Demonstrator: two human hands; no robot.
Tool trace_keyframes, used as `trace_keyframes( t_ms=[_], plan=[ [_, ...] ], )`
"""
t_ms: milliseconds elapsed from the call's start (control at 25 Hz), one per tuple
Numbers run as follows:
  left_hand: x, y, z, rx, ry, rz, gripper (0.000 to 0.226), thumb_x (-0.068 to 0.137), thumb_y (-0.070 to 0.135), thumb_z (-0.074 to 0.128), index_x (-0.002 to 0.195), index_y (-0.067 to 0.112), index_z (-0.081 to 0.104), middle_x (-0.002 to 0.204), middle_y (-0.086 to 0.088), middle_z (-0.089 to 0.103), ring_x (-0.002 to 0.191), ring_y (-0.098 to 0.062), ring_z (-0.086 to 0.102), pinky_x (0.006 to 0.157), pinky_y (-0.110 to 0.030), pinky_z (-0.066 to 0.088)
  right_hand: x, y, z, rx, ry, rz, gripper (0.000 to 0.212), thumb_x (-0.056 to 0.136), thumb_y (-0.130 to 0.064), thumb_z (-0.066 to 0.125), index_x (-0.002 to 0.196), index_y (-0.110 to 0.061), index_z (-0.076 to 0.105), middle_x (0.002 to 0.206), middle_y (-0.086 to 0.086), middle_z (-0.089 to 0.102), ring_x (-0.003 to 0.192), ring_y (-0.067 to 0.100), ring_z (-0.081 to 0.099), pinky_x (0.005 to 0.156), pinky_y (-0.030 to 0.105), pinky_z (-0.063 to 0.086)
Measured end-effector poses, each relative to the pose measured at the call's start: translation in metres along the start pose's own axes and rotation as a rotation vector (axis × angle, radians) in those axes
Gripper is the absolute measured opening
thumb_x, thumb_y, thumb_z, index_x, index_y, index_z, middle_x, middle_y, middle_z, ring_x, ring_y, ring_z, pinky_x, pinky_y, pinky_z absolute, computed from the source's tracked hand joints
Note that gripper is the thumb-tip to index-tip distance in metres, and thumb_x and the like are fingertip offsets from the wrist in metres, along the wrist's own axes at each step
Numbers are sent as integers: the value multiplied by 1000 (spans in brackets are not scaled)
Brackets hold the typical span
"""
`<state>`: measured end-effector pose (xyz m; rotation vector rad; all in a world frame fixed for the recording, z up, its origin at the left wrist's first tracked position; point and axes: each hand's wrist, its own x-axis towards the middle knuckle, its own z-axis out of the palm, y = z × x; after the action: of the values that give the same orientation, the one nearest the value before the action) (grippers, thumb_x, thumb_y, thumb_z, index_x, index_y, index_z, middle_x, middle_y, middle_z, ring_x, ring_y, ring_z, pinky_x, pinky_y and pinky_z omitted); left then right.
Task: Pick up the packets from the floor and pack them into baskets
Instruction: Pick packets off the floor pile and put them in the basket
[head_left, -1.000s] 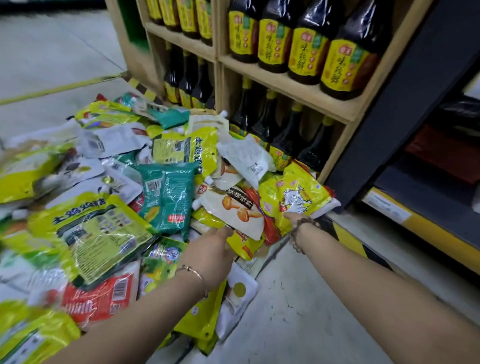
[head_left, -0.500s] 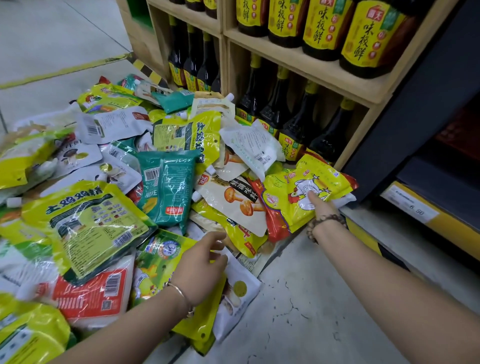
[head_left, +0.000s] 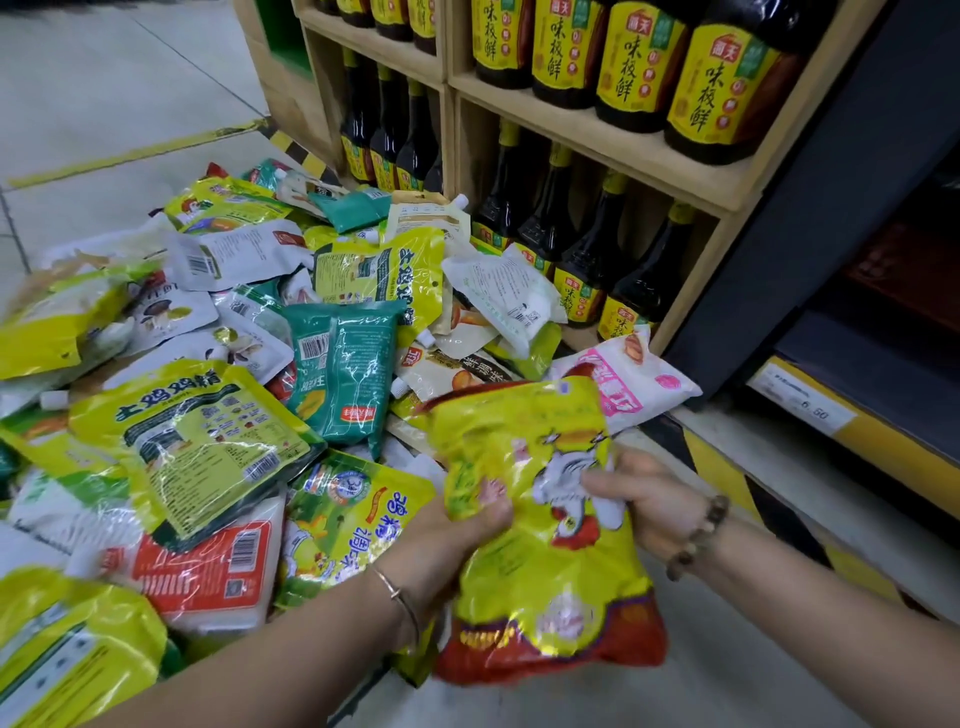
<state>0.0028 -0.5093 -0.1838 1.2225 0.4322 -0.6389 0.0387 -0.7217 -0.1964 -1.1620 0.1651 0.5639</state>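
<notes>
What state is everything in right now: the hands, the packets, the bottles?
Yellow-and-red packet: held by both hands.
Left hand: grips the packet's left side.
Right hand: grips its right side.
Teal packet: lying among other packets.
Pink-and-white packet: lying by the shelf.
Bottles: upright on it.

The yellow packet (head_left: 545, 519) is shiny plastic film, crinkled and throwing back the light. The teal packet (head_left: 343, 374) in the heap has the same wet-looking gloss. The white pouch (head_left: 511, 296) by the shelf looks duller, closer to matt. The shelf (head_left: 613, 150) is pale bare wood with a flat finish. The bottles (head_left: 587, 260) on it are dark and glossy, with slick yellow labels. The floor (head_left: 104, 93) is smooth and pale with a faint sheen. A thin metal bangle (head_left: 400, 597) gleams on the left wrist. The beads (head_left: 698, 535) on the right wrist are brown and dull, possibly wood.
</notes>
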Motion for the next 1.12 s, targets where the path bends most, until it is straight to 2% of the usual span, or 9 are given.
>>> trace_keyframes(
  t_ms=[120, 280, 400, 560, 680, 760, 840, 1000, 1120],
  plan=[
    [-7, -10, -9, 1, 80, 9, 73, 49, 9, 84, 114, 18, 54, 94, -12, 73, 83, -32, 70, 75, -44, 56, 8, 19, 20, 3, 74, 35, 61, 52, -16, 88, 106, -3, 63, 101, 16, 71, 90, 30, 69, 80, 43, 56],
    [-13, -12, -19, 48, 157, 56, 68, 55, 3, 86, 113, 18, 54, 90, -9, 74, 80, -31, 71, 71, -44, 57, 28, 44, 29, -109, 289, 78, 48, 69, -27, 80, 109, -7, 64, 111, 14, 68, 107, 31, 62, 100, 50, 44],
    [-14, -10, -23, 34, 219, 103, 42, 71, -9, 72, 105, 13, 58, 78, -8, 74, 64, -25, 71, 48, -30, 54, 43, 46, 28, -105, 334, 161, 27, 79, -26, 72, 98, -8, 64, 103, 14, 68, 96, 26, 63, 89, 39, 50],
    [-9, -12, -25, 32, 225, 116, 40, 73, -11, 69, 106, 9, 60, 81, -11, 74, 67, -29, 71, 50, -32, 55, 83, 16, -45, 76, 663, 163, 40, 91, -32, 58, 121, -6, 52, 101, 9, 61, 78, 19, 61, 69, 29, 49],
    [-1, -12, -25, 33, 224, 125, 38, 72, -10, 70, 103, 10, 60, 83, -13, 74, 69, -31, 71, 53, -33, 56, 117, 5, -110, 138, 851, 84, 40, 84, -42, 65, 107, -12, 53, 75, 0, 62, 49, 12, 59, 43, 20, 43],
    [6, -10, -25, 45, 216, 138, 39, 71, -10, 70, 101, 12, 60, 83, -12, 74, 72, -33, 71, 59, -36, 56, 134, 1, -129, 196, 944, 51, 67, 68, -49, 76, 118, -13, 50, 98, 3, 64, 74, 18, 62, 49, 25, 45],
    [13, -7, -24, 66, 209, 152, 37, 71, -10, 71, 97, 14, 61, 81, -10, 74, 72, -31, 70, 63, -36, 54, 151, 0, -133, 314, 885, 27, 60, 75, -44, 73, 120, -17, 46, 109, 1, 60, 93, 20, 58, 69, 34, 47],
    [23, 2, -21, 111, 196, 187, 34, 69, -10, 72, 93, 14, 62, 77, -6, 74, 68, -25, 70, 62, -33, 52, 174, -1, -117, 260, 806, 86, 69, 71, -46, 76, 125, -14, 47, 123, -6, 53, 111, 17, 54, 83, 41, 49],
    [29, 7, -22, 131, 181, 217, 34, 70, -10, 71, 91, 15, 62, 71, 0, 74, 60, -16, 69, 53, -27, 52, 176, -2, -106, 201, 911, 102, 56, 81, -43, 69, 123, -11, 51, 121, 1, 59, 105, 21, 58, 81, 37, 50]
  ],
)
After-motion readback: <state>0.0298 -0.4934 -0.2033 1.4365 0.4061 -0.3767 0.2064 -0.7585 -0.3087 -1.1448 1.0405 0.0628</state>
